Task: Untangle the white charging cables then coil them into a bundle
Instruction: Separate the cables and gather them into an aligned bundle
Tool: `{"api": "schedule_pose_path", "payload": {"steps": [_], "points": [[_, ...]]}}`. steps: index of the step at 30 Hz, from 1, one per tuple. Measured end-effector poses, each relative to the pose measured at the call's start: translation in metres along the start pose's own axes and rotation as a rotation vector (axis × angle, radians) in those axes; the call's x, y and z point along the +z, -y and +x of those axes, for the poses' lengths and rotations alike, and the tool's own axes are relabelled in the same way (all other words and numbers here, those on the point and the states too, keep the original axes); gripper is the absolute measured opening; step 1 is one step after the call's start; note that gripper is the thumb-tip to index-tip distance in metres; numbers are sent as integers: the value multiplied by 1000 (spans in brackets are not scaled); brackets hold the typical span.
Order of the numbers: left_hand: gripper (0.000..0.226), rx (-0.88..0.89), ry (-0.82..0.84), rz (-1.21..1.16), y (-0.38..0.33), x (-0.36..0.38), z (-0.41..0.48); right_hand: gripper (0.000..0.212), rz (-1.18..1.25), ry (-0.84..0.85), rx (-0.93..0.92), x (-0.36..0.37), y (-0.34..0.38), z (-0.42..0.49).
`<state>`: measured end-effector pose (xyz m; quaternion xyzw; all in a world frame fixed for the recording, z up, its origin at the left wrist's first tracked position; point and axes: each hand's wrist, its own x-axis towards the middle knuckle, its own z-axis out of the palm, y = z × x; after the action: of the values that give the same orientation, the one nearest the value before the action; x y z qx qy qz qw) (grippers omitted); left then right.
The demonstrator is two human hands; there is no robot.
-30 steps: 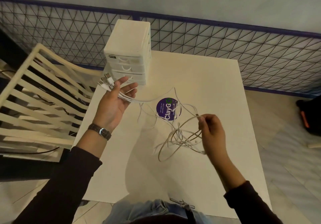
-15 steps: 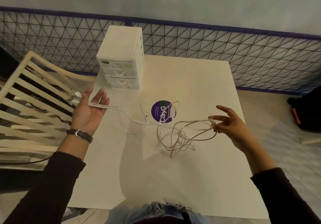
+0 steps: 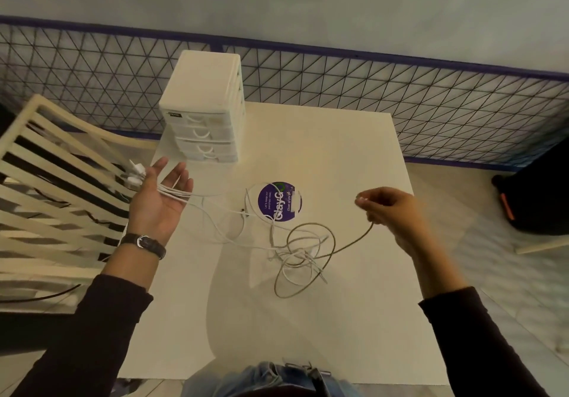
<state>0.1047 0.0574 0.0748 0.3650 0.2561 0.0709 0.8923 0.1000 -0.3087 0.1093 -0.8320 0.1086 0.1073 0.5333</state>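
since the last frame the right hand [image 3: 391, 211] has closed, its grip pinching one strand and drawing it right to free it. the left hand [image 3: 160, 199], palm up, fingers apart, anchors the plug ends; the tangled cables [image 3: 295, 255] lie mid-tabletop [image 3: 354, 156].

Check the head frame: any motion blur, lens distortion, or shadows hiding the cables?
Head view: the right hand is smeared by motion blur, the left hand sharper; the railing bows from wide-angle distortion; a soft shadow falls on the table, yet the cable tangle stays readable.
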Motion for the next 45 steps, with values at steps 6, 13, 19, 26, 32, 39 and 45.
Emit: {"api": "schedule_pose_path", "payload": {"steps": [6,13,19,26,32,39,45], "points": [[35,67,132,80,-1,22,-17,36,496,300,-77,-10,52,-18],[25,242,359,448,15,76,-61,31,734,338,-260,27,85,-31],[31,254,435,726,43,98,-90,25,714,223,-326,67,92,-38],[24,79,389,748,51,96,-96,14,476,-14,-370,82,87,-41],[26,-92,500,617,55,100,-100,13,528,-91,-303,88,85,-44],[31,-156,514,309,46,110,-94,11,671,9,-285,96,73,-45],[31,-245,510,58,33,112,-84,37,28,-433,-660,100,37,-52]]}}
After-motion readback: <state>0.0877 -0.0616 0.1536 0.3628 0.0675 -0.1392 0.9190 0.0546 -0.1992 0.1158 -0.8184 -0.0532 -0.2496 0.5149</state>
